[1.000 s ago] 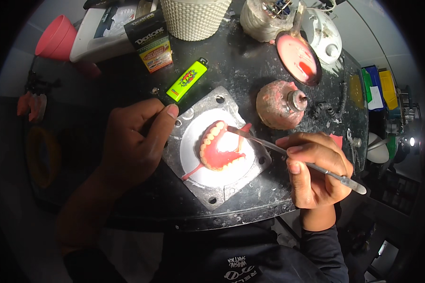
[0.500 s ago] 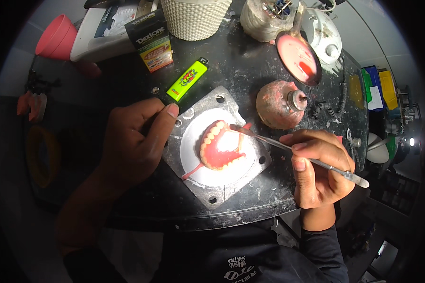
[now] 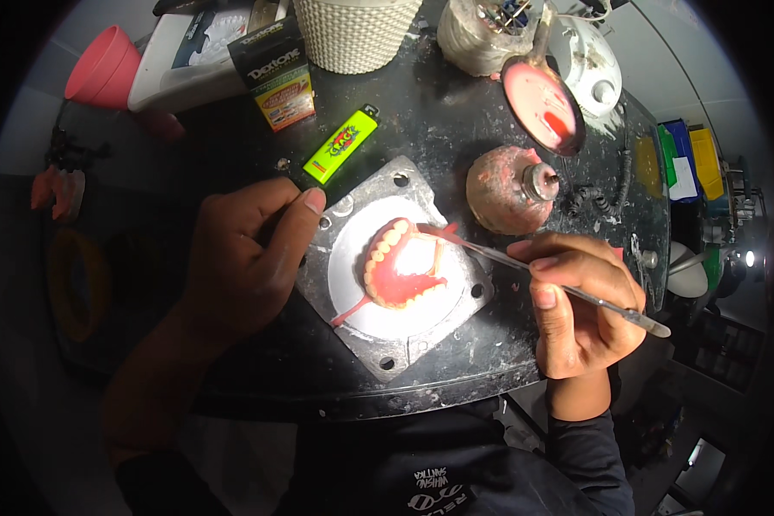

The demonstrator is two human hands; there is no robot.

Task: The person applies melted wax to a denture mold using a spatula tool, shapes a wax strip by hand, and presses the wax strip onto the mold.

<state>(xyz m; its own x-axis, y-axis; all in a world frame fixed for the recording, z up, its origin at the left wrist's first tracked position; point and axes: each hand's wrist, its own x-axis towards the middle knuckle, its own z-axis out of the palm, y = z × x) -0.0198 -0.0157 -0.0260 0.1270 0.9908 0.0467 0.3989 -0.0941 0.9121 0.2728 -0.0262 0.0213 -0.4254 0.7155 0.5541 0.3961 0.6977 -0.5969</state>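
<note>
A pink wax denture (image 3: 396,279) with cream teeth lies on the white plaster in a square metal flask (image 3: 391,365). My right hand (image 3: 589,301) grips a slim metal wax spatula (image 3: 490,254) like a pen. Its far tip meets the pink wax strip near the denture's upper end; glare hides the exact contact. My left hand (image 3: 249,254) is curled closed beside the flask's left edge, thumb against the bent forefinger. Anything inside those fingers is hidden. A yellow-green lighter (image 3: 342,146) lies just beyond that thumb.
Behind the flask stands a wax-smeared round burner (image 3: 507,191) with a metal neck. A pan of pink wax (image 3: 542,103) is farther back at right. At the back are a box (image 3: 275,77), a woven white pot (image 3: 357,34) and a pink cup (image 3: 103,67).
The spatula has shifted very slightly at the wax, its handle end dipping a little left. The left hand, flask and denture have stayed in place.
</note>
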